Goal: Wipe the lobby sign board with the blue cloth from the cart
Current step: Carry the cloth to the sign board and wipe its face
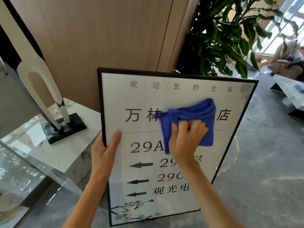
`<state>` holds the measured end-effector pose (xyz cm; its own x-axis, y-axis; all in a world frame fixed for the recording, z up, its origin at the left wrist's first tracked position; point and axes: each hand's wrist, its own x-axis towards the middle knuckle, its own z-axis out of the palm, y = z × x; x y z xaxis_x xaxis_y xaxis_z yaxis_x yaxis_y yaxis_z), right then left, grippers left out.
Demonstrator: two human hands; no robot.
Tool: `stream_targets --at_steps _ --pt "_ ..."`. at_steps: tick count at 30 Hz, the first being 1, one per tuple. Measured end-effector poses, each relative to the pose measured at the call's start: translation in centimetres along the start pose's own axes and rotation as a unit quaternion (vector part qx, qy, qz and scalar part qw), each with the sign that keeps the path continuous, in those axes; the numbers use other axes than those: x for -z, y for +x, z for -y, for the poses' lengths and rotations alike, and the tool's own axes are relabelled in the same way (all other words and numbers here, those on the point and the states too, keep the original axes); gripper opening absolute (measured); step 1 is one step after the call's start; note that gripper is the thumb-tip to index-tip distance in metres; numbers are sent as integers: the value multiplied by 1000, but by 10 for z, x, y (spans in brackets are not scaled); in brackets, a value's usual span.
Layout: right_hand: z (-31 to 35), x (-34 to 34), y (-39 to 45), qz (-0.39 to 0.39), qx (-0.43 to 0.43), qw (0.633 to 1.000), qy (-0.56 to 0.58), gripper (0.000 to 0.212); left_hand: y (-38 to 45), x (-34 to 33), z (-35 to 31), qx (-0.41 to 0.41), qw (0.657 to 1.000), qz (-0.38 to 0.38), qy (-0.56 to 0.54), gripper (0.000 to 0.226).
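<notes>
Mid-wipe: right hand (pixel 185 139) closed on blue cloth (pixel 194 116), pressing it to sign board (pixel 164 203) centre, left hand (pixel 105 152) gripping frame edge; rest apparently still unwiped.

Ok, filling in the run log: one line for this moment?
phase: wiping | right hand: presses blue cloth on sign board | left hand: grips frame's left edge

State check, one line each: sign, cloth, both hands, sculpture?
Sign: upright, tilted, held at its left frame edge.
Cloth: bunched, pressed on the sign's middle.
Left hand: gripping the frame, thumb on the face.
Right hand: shut on the cloth.
Sculpture: standing on its black base, untouched.
</notes>
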<state>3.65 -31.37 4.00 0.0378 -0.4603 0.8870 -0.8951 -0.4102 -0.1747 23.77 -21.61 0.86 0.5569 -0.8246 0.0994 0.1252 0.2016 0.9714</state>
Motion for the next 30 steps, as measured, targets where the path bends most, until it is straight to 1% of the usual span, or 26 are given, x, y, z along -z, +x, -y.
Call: stream_targets --at_steps 4,8,10,13,17,19,22,25,30 --pt "5 -1 -60 55 56 997 -9 26 -1 0 -1 5 1000 2 -1 35" --pt "-1 0 -71 71 84 994 -22 24 -4 -1 -3 0 1000 0 -1 34" --pt "-4 1 -60 66 66 995 -24 25 -4 -2 -5 -4 1000 -3 -4 35" --pt "-16 5 -30 28 -15 999 -23 30 -4 -1 -5 -2 1000 -6 -6 42" --pt "-55 15 13 -14 -93 996 -12 31 -4 1 -1 12 1000 -4 -8 48" --pt "-72 19 27 -26 -113 993 -18 29 -4 1 -1 12 1000 -5 -10 51" --pt "-75 16 31 -31 -124 991 -34 28 -4 2 -1 9 1000 6 -13 48" --pt "-60 9 27 -33 -119 992 -23 28 -5 4 -3 11 999 17 -25 47" --pt "-18 1 21 -25 -62 998 3 31 -4 3 -4 2 999 23 -32 48"
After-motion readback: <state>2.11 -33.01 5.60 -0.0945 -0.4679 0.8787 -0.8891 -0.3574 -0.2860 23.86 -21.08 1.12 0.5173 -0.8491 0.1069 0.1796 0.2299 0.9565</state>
